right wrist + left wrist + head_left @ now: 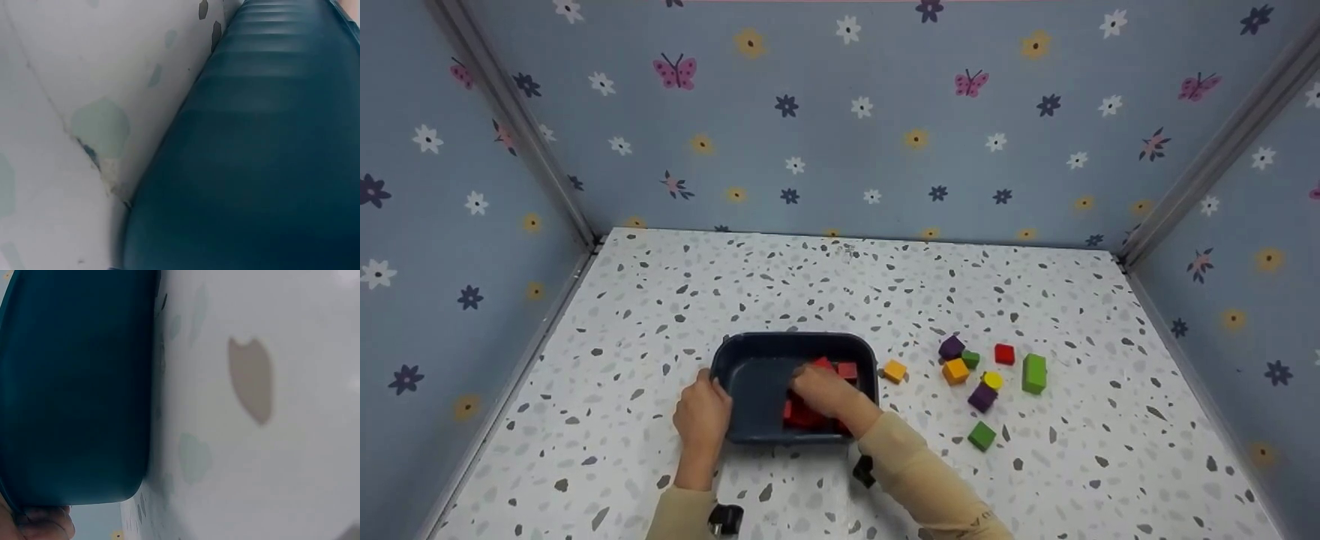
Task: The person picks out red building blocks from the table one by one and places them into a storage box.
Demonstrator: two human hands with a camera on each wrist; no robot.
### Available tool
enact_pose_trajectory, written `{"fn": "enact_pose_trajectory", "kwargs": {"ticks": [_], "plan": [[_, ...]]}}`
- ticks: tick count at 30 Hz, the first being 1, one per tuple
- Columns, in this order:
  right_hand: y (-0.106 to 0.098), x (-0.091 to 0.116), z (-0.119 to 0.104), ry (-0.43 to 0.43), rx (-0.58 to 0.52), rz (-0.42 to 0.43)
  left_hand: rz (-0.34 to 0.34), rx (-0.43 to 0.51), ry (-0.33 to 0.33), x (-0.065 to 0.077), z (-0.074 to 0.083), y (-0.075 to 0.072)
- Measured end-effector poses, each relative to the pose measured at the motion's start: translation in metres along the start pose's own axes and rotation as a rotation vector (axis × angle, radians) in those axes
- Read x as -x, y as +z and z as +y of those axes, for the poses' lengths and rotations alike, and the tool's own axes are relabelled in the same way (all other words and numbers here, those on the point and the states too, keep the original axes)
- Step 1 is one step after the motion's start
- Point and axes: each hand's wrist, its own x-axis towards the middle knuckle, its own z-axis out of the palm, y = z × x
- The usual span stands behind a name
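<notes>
A dark blue plastic tub [757, 405] stands on the speckled table, with several red blocks [806, 416] gathered in its right half. My left hand [703, 412] grips the tub's left rim, thumb on the inner side; in the left wrist view its fingers [48, 526] curl under the rim. My right hand [825, 390] reaches over the front right of the tub, fingers pointing down among the red blocks. Its fingertips are hidden, and I cannot tell whether they hold a block. The right wrist view shows only the tub's outer wall [242, 169] and tabletop.
Right of the tub lie an orange cube [895, 370], a second orange cube [955, 371], purple blocks [952, 347], a yellow cylinder [993, 381], a red cube [1004, 354], a long green block [1034, 373] and a green cube [982, 436]. Flower-patterned walls [855, 127] enclose the table.
</notes>
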Motion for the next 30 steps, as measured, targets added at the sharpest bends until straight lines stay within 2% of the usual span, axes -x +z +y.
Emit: {"fn": "enact_pose_trajectory", "kwargs": {"ticks": [5, 19, 25, 30], "plan": [[0.0, 0.002, 0.0, 0.0, 0.054, -0.006, 0.015, 0.008, 0.002, 0.0, 0.0, 0.002], [-0.005, 0.011, 0.005, -0.005, -0.115, 0.049, -0.014, -0.01, -0.029, 0.0, 0.002, 0.0], [-0.009, 0.019, 0.008, -0.014, -0.097, 0.12, -0.025, -0.008, -0.04, 0.0, 0.002, 0.0], [-0.014, 0.026, 0.01, 0.008, -0.094, 0.237, -0.014, -0.005, -0.026, 0.0, 0.001, 0.0]]}}
